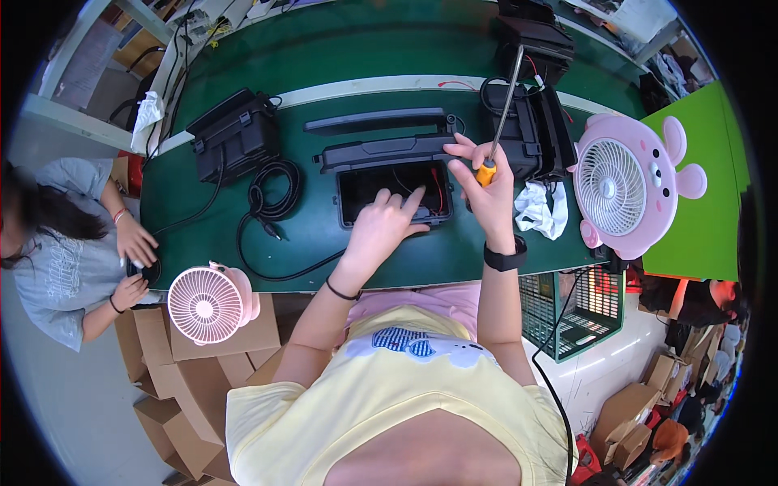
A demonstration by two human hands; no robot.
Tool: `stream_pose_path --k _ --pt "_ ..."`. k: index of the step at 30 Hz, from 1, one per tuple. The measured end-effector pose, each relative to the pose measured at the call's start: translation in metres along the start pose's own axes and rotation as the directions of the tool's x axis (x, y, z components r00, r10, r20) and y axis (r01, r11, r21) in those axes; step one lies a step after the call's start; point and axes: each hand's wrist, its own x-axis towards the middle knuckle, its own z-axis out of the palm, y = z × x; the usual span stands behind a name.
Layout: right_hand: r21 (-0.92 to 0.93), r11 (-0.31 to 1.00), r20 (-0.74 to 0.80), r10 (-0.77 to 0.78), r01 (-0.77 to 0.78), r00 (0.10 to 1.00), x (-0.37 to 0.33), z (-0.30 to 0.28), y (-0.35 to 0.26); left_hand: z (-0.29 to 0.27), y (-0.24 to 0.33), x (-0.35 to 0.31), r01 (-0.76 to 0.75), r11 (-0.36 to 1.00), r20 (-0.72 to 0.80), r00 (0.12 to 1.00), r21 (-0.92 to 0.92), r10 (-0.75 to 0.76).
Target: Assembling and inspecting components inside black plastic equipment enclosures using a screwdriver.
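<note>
A black plastic case [347, 202] lies on the green table in front of me, its lid [389, 151] swung back on the far side. Over its dark interior is my left hand [382, 223], fingers stretched and apart, the fingertips reaching inside. A red wire [440, 190] shows at the case's right end. My right hand [490, 186], just right of the case, grips a screwdriver [510, 93] by its orange handle, the long metal shaft pointing up and away. What the left fingertips touch inside is too dark to make out.
Closed black cases stand at left [235, 134] and right [519, 134]. A coiled black cable [275, 190] lies left of my case. Nearby are a pink fan [624, 186], crumpled white wrapping [541, 211] and a small fan [207, 304]. A person [61, 219] works at left; a green crate [567, 316] stands below.
</note>
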Motion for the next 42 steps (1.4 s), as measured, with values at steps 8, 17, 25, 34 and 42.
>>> stream_pose_path --k 8,17,25,34,42 --pt "0.031 0.996 0.004 0.086 -0.086 0.996 -0.005 -0.004 0.000 -0.044 -0.007 -0.024 0.129 0.941 -0.090 0.982 -0.314 -0.164" --pt "0.063 0.996 -0.017 0.067 -0.066 0.998 -0.007 -0.003 0.006 -0.034 -0.038 -0.047 0.136 0.968 -0.124 0.979 -0.210 -0.164" --pt "0.034 0.998 -0.008 0.045 -0.045 0.999 -0.010 -0.005 0.007 -0.029 -0.043 -0.052 0.074 0.990 -0.154 0.984 -0.123 -0.092" --pt "0.070 0.997 -0.038 0.047 -0.044 0.998 -0.010 -0.003 0.011 -0.017 -0.054 -0.061 0.058 0.988 -0.237 0.967 -0.141 -0.090" --pt "0.052 0.998 -0.044 0.044 -0.042 0.998 -0.011 0.001 0.012 -0.010 -0.052 -0.065 0.180 0.947 -0.286 0.923 -0.267 -0.257"
